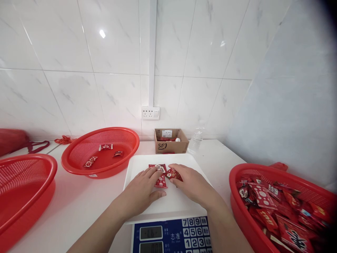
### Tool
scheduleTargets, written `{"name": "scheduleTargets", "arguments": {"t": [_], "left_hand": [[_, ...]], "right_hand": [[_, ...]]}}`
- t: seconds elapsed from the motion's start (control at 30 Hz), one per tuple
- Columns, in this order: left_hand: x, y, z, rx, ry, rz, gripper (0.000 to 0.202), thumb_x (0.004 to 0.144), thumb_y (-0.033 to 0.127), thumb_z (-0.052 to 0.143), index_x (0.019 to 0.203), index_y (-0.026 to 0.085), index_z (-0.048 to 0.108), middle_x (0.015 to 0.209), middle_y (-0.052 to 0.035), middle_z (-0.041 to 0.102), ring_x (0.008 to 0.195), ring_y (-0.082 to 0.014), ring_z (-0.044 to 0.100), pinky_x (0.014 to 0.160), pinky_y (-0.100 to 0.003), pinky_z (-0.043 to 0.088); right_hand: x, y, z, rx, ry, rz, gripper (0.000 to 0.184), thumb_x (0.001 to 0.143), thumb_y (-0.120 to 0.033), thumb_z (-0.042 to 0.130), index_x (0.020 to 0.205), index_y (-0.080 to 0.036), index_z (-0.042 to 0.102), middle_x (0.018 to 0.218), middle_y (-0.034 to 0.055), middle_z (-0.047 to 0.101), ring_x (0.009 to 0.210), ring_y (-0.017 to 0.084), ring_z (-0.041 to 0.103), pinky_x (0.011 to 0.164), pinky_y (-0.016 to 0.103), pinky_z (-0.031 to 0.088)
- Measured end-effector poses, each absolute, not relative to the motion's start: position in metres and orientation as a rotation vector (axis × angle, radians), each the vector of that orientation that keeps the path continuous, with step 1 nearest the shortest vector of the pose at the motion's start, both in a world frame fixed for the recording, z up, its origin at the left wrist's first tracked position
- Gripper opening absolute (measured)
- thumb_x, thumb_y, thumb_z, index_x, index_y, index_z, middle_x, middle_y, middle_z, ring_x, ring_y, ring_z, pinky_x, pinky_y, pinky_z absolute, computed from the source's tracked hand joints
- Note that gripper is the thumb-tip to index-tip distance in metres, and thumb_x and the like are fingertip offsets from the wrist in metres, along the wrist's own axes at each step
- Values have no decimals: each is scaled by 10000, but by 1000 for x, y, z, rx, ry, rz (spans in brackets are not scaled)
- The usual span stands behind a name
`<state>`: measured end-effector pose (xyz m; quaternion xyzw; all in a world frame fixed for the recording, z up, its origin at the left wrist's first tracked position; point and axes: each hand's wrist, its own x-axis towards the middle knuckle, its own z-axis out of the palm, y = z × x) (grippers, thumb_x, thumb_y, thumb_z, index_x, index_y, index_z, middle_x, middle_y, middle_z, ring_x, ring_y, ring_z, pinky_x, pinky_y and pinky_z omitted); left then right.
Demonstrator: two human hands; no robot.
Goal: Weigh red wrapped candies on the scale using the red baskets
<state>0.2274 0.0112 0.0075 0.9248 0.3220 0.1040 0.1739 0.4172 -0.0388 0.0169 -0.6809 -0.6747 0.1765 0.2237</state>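
Observation:
Small red snack packets (161, 181) lie on the white pan (181, 211) of a digital scale. My left hand (144, 186) rests on them from the left, fingers stretched flat and the thumb held apart. Part of the packets is hidden under those fingers. At the right, my right hand (188, 181) pinches a darker red packet (173, 174) between thumb and fingers, just above the pan and beside the others. Below the pan is the scale's blue panel (176, 237), with number keys and a display whose reading I cannot make out.
A red basket (234, 182) full of assorted red packets stands on the right. Left of the scale, another red basket (65, 160) holds a few packets; a third basket (51, 165) is nearer. Behind are a cardboard box (172, 147) and a clear plastic container (197, 138) by the tiled wall.

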Motion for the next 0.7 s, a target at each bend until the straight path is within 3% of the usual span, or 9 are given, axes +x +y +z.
{"name": "scheduleTargets", "arguments": {"t": [0.27, 0.4, 0.7], "left_hand": [[220, 4, 25, 2397, 985, 758, 499, 893, 508, 407, 1343, 296, 359, 1402, -54, 449, 1262, -249, 438, 970, -402, 440], [208, 2, 37, 2231, 1018, 1007, 479, 896, 512, 389, 1319, 287, 388, 1369, -65, 488, 1223, -273, 479, 928, -419, 463], [195, -1, 48, 1949, 811, 1187, 465, 843, 550, 473, 1234, 298, 457, 1336, -66, 508, 1200, -278, 495, 960, -453, 440]], "right_hand": [[412, -61, 42, -1886, -1682, 345, 427, 895, -406, 413, 1280, -252, 511, 1334, 23, 534, 1210, 229, 483, 993, 396, 385], [412, -92, 50, -1865, -1532, 213, 452, 883, -482, 420, 1262, -258, 522, 1323, 23, 545, 1171, 238, 520, 972, 397, 420], [473, -186, 30, -2228, -1210, 51, 348, 874, -322, 406, 1135, -204, 604, 1200, 71, 632, 1129, 248, 561, 958, 416, 433]]}}
